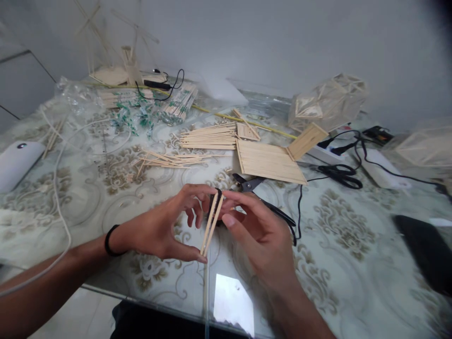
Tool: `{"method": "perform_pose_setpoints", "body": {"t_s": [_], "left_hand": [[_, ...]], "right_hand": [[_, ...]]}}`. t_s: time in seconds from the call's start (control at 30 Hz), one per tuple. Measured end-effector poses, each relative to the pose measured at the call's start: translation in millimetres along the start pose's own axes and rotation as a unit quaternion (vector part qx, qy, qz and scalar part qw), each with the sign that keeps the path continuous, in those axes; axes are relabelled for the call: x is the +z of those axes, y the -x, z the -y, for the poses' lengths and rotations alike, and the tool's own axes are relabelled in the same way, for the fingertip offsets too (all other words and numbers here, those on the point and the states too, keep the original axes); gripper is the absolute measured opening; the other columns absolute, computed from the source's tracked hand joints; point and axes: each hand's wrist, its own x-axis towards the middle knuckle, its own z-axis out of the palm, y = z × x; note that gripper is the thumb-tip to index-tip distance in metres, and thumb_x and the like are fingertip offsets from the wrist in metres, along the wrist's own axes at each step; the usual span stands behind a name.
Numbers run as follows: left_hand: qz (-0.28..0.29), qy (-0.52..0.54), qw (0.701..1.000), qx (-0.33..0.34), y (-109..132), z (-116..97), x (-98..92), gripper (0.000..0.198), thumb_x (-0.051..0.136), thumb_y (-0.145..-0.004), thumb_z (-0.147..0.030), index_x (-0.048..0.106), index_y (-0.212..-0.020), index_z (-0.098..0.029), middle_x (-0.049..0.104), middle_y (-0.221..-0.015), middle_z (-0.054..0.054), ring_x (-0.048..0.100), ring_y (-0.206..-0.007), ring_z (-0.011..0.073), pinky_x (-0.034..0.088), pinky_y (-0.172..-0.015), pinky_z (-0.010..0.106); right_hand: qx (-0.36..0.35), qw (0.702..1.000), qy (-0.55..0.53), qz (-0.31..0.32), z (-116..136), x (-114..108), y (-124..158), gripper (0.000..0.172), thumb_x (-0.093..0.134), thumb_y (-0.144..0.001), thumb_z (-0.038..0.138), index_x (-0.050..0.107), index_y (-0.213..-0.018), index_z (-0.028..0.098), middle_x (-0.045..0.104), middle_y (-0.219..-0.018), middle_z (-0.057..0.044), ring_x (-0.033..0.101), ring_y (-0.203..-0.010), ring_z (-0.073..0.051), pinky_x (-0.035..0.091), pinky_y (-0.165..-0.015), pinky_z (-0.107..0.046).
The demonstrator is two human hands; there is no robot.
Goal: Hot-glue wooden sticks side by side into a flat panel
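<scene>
Two thin wooden sticks [211, 225] stand side by side, nearly upright, between my hands above the glass-topped table [353, 263]. My left hand [165, 226] pinches them, thumb at the bottom end and index finger at the top; a black band is on that wrist. My right hand [257, 230] comes in from the right, its fingertips closed on the sticks' upper part. A dark object behind the sticks' top is mostly hidden by my fingers.
Black cutters [261, 197] lie just behind my hands. Farther back are a flat stick panel [268, 162], piles of loose sticks [208, 136], stick models [328, 103], black cables [339, 174], a white mouse [17, 162] at left and a dark object [427, 249] at right.
</scene>
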Motion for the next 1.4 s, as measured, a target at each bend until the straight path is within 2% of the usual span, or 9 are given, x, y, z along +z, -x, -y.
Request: {"method": "perform_pose_setpoints", "body": {"t_s": [0.23, 0.43, 0.6, 0.8, 1.03, 1.27, 1.4], "left_hand": [[-0.008, 0.005, 1.0, 0.003, -0.5, -1.0, -0.3, 0.113, 0.101, -0.079, -0.028, 0.034, -0.168, -0.047, 0.044, -0.161, 0.013, 0.068, -0.093, 0.0152, 0.066, -0.083, 0.035], [-0.009, 0.004, 1.0, 0.007, -2.1, -4.6, -3.9, 0.109, 0.1, -0.078, -0.023, 0.039, -0.166, -0.044, 0.045, -0.162, 0.014, 0.068, -0.092, 0.0151, 0.067, -0.081, 0.034], [-0.023, 0.013, 1.0, 0.014, -4.1, -9.0, -4.6, 0.108, 0.101, -0.076, -0.023, 0.042, -0.165, -0.043, 0.053, -0.154, 0.012, 0.067, -0.093, 0.0167, 0.065, -0.079, 0.033], [-0.026, 0.021, 0.999, 0.026, -4.5, -6.9, -3.0, 0.11, 0.101, -0.076, -0.023, 0.041, -0.166, -0.045, 0.051, -0.154, 0.012, 0.067, -0.093, 0.0166, 0.066, -0.079, 0.033], [-0.036, 0.029, 0.999, 0.019, -4.2, -9.3, -1.9, 0.107, 0.101, -0.077, -0.023, 0.043, -0.165, -0.043, 0.053, -0.153, 0.012, 0.067, -0.095, 0.0173, 0.066, -0.08, 0.033], [-0.037, 0.045, 0.998, 0.022, -3.9, -6.0, -0.9, 0.108, 0.103, -0.076, -0.028, 0.043, -0.164, -0.045, 0.054, -0.15, 0.01, 0.067, -0.092, 0.0161, 0.065, -0.078, 0.032], [-0.037, 0.033, 0.998, 0.034, -2.6, -4.4, -1.7, 0.11, 0.105, -0.073, -0.029, 0.045, -0.163, -0.048, 0.05, -0.156, 0.01, 0.067, -0.093, 0.0163, 0.066, -0.077, 0.032]], "right_hand": [[-0.028, 0.997, 0.034, 0.068, -0.5, -4.1, 0.4, 0.056, 0.088, -0.095, 0.028, 0.071, -0.146, 0.045, 0.066, -0.121, -0.003, 0.066, -0.112, -0.023, 0.061, -0.101, -0.041], [-0.018, 0.993, 0.06, 0.101, -2.1, -11.8, 0.3, 0.084, 0.102, -0.079, 0.041, 0.064, -0.153, 0.05, 0.062, -0.129, -0.004, 0.064, -0.12, -0.029, 0.06, -0.107, -0.049], [-0.006, 0.991, 0.06, 0.12, -3.7, -13.0, 1.5, 0.1, 0.106, -0.071, 0.045, 0.059, -0.158, 0.052, 0.061, -0.137, -0.005, 0.065, -0.125, -0.032, 0.059, -0.112, -0.053], [0.0, 0.989, 0.059, 0.139, -3.5, -12.2, 1.8, 0.104, 0.107, -0.071, 0.04, 0.054, -0.16, 0.055, 0.059, -0.139, -0.004, 0.067, -0.123, -0.03, 0.059, -0.112, -0.051], [-0.015, 0.989, 0.065, 0.134, -3.2, -10.7, 1.5, 0.097, 0.102, -0.079, 0.034, 0.054, -0.16, 0.055, 0.062, -0.133, -0.003, 0.066, -0.121, -0.029, 0.059, -0.109, -0.05], [-0.018, 0.988, 0.073, 0.137, -4.2, -12.4, 2.1, 0.098, 0.103, -0.077, 0.04, 0.054, -0.162, 0.054, 0.064, -0.134, -0.004, 0.066, -0.12, -0.03, 0.057, -0.112, -0.053], [-0.023, 0.987, 0.067, 0.143, -3.7, -12.6, 1.7, 0.097, 0.102, -0.078, 0.044, 0.053, -0.162, 0.055, 0.065, -0.135, -0.003, 0.066, -0.119, -0.029, 0.058, -0.111, -0.05]]}}
